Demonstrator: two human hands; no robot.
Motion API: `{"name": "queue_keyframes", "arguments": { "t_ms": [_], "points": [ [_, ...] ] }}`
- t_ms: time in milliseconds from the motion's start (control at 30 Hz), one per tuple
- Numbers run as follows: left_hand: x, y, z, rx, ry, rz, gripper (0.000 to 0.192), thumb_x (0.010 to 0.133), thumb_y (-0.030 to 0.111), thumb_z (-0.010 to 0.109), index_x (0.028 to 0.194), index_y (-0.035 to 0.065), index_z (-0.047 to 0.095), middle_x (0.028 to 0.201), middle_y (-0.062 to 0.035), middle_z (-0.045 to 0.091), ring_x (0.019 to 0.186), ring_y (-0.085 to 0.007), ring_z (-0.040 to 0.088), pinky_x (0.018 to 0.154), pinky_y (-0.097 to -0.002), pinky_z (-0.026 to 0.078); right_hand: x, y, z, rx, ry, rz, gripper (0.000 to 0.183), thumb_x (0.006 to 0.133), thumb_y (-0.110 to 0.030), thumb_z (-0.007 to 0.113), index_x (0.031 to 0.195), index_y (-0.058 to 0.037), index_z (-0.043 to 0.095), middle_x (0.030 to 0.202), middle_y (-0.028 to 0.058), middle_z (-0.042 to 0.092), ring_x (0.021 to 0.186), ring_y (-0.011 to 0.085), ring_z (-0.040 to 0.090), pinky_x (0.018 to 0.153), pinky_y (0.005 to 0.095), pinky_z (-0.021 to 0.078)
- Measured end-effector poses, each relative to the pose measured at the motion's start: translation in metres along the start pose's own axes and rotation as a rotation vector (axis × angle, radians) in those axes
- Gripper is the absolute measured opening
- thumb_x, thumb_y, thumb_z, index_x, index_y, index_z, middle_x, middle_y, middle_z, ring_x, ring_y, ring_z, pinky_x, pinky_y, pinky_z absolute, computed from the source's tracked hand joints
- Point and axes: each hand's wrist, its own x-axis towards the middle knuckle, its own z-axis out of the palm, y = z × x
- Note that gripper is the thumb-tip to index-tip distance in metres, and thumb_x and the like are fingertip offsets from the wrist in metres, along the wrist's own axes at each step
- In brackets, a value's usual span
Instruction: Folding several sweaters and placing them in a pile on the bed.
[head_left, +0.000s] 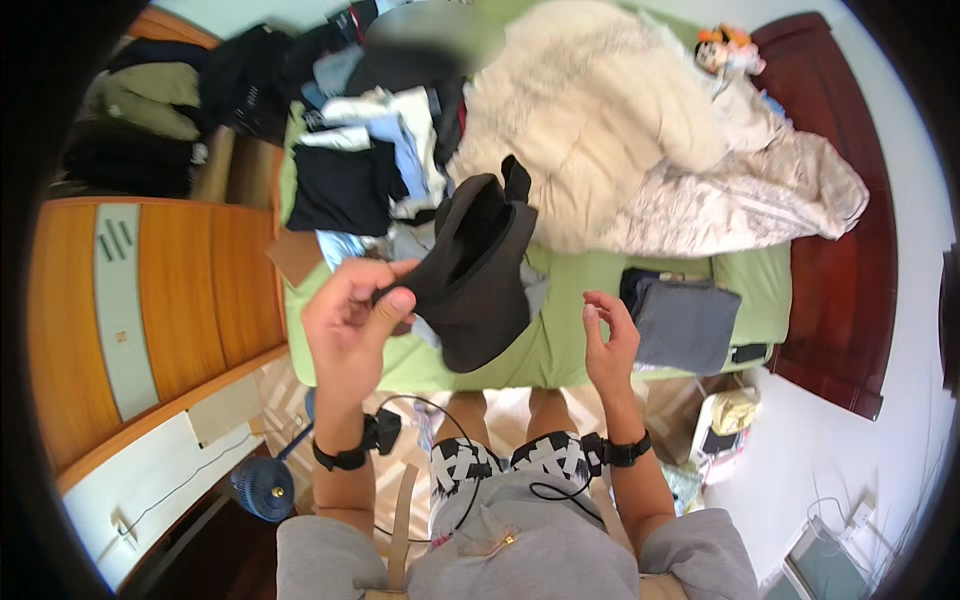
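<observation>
My left hand (358, 315) grips one end of a black cloth item (487, 292) between thumb and fingers. The cloth hangs above the bed with a dark opening facing up and a narrow strap-like end sticking up at its far side; its exact kind is unclear. My right hand (611, 337) is off to the right of it, holding nothing, fingers loosely bent and apart from the thumb. Beside that hand lies a stack of folded dark grey cloth (684, 322). Behind the black item, a pile of clothes (409, 142) includes black, white and light blue pieces.
A green sheet (577, 300) covers the bed. A cream quilt (592, 127) is heaped at the back, near a dark red headboard (840, 225). On the left stand a wooden wardrobe (180, 285) holding clothes and a small blue fan (262, 489). Cables run from my wrist straps.
</observation>
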Motion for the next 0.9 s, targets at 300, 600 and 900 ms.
{"name": "queue_keyframes", "arguments": {
  "t_ms": [300, 600, 900],
  "points": [
    [-0.002, 0.277, -0.006, 0.504, -0.331, 0.413, 0.012, 0.091, -0.004, 0.069, 0.092, 0.0, 0.058, 0.106, -0.0128, 0.074, 0.095, -0.0107, 0.063, 0.086, -0.0268, 0.049, 0.073, -0.339, -0.005, 0.122, 0.071, -0.796, 0.047, 0.082, -0.021, 0.079, 0.125, -0.0076, 0.067, 0.116, 0.0195, 0.069, 0.11, 0.0372, 0.066, 0.097, 0.0433, 0.0508],
    [-0.002, 0.332, -0.068, 0.656, 0.453, 0.787, 0.014, 0.097, 0.01, 0.069, 0.099, -0.0016, 0.063, 0.086, -0.004, 0.068, 0.08, -0.0085, 0.059, 0.074, -0.0248, 0.047, 0.144, -0.452, -0.056, -0.247, 0.157, -0.809, 0.036, 0.071, -0.003, 0.06, 0.102, -0.0093, 0.077, 0.098, 0.0196, 0.074, 0.095, 0.0389, 0.07, 0.087, 0.0439, 0.0551],
    [0.006, 0.356, -0.095, 0.538, 0.459, 0.927, 0.024, 0.096, 0.02, 0.073, 0.098, 0.003, 0.057, 0.083, -0.0003, 0.055, 0.081, -0.0098, 0.05, 0.075, -0.0245, 0.045, 0.164, -0.54, -0.174, -0.781, 0.386, -0.976, 0.02, 0.09, -0.013, 0.069, 0.109, -0.0091, 0.073, 0.103, 0.0204, 0.072, 0.097, 0.0415, 0.068, 0.087, 0.0437, 0.0532]
  ]
}}
